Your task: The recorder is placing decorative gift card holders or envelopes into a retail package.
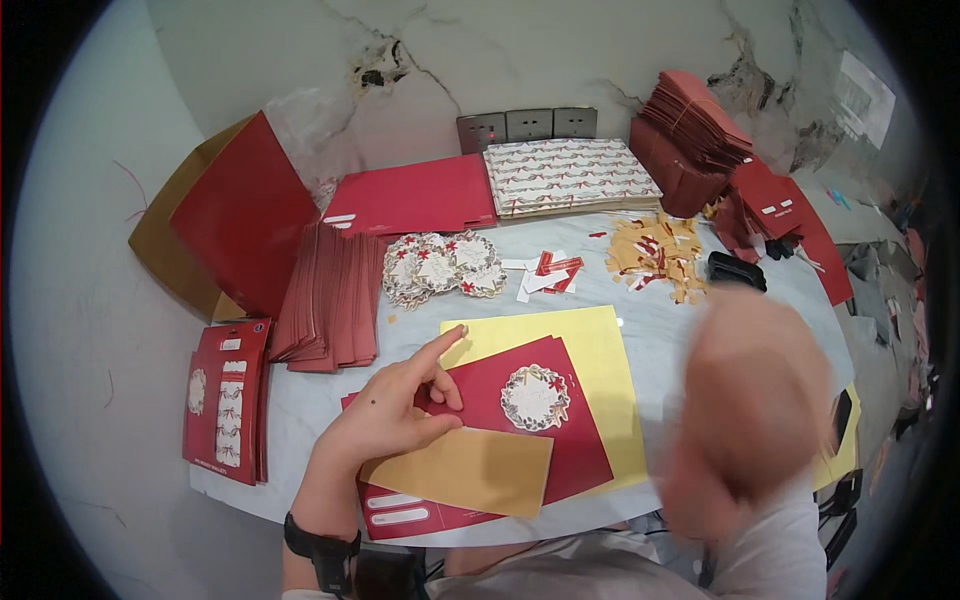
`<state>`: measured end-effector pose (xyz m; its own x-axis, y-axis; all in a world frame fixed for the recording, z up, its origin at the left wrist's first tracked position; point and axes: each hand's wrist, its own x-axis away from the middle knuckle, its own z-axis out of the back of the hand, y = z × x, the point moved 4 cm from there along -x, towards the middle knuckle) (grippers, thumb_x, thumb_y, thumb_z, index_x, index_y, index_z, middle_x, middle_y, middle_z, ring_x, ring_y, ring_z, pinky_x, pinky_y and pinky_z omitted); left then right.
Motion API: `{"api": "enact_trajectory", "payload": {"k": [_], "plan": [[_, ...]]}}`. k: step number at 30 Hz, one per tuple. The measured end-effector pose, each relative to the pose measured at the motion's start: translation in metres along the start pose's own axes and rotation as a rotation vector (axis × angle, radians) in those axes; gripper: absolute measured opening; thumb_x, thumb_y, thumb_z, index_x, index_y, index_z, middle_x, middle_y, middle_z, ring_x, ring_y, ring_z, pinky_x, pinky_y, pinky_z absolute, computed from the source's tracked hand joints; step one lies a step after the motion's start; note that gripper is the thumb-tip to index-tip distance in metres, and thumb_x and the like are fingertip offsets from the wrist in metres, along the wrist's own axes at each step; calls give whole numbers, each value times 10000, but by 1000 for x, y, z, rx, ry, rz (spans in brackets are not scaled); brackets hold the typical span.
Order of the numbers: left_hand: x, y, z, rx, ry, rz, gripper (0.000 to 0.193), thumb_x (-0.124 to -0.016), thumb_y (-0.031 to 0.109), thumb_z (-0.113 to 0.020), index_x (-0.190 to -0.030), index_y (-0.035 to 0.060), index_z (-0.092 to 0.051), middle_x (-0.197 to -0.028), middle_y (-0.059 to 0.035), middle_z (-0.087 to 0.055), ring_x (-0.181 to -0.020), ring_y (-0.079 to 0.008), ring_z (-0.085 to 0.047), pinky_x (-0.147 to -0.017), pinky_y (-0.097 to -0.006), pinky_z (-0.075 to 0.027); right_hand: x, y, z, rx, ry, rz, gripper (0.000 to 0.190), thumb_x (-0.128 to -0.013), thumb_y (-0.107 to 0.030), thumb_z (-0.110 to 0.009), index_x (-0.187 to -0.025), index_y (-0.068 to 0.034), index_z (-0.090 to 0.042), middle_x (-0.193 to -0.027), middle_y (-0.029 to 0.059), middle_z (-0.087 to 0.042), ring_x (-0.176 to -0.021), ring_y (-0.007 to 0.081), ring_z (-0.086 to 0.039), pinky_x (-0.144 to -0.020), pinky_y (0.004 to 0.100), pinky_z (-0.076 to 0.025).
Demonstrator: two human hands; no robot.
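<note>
My left hand (401, 409) rests over a red printed card (517, 469), index finger extended and the other fingers curled above its surface. Its thumb lies at the upper edge of a tan paper rectangle (469, 472), which covers part of the card. A round wreath cut-out (535, 397) with a red flower sits on the card's upper right. Under the card is a yellow sheet (585, 337). My right hand (754, 397) is raised to the right of the sheet, strongly blurred; whether it holds anything cannot be made out.
Left stand packaged red wallets (229, 405), folded red paper pieces (330, 300) and an upright red board (240, 217). Behind lie wreath cut-outs (442, 266), small labels (551, 274), patterned sheets (574, 176), tan scraps (656, 251), a black object (737, 271) and banded red stacks (686, 127).
</note>
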<state>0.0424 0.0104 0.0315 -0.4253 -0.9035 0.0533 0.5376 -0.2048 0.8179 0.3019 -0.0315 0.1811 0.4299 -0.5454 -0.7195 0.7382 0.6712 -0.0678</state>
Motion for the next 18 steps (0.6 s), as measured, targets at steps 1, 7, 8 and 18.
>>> {"api": "enact_trajectory", "payload": {"k": [1, 7, 8, 18], "plan": [[-11, 10, -5, 7, -22, -35, 1094, -711, -1, -842, -1605, 95, -218, -866, -33, -661, -823, -115, -577, -846, -274, -489, 16, -11, 26, 452, -14, -271, 206, -752, -126, -728, -697, -80, -536, -683, 45, -527, -596, 216, -539, -528, 328, -394], [-4, 17, -3, 37, -82, 11, 1146, -692, 43, -890, -1608, 98, -204, -870, -31, -655, -821, -114, -566, -831, -266, -486, 13, -29, 22, -606, 305, 493, 427, -961, -486, -601, -693, -173, -490, -571, -36, -382, -524, 130, -392, -500, 286, -319], [-8, 21, -5, 26, -132, 1, 1157, -686, 46, -896, -1609, 99, -200, -873, -32, -653, -813, -116, -560, -817, -268, -488, 13, -29, 26, -589, 336, 511, 418, -964, -463, -604, -693, -165, -492, -557, -34, -357, -503, 127, -365, -490, 278, -307], [5, 11, 3, 260, -177, 135, 1178, -688, -52, -874, -1617, 138, -174, -832, 11, -598, -761, -49, -533, -687, -202, -457, 8, -14, -84, -270, -433, 400, 224, -803, -248, -719, -848, -61, -605, -807, 61, -561, -747, 215, -603, -566, 320, -490]]}}
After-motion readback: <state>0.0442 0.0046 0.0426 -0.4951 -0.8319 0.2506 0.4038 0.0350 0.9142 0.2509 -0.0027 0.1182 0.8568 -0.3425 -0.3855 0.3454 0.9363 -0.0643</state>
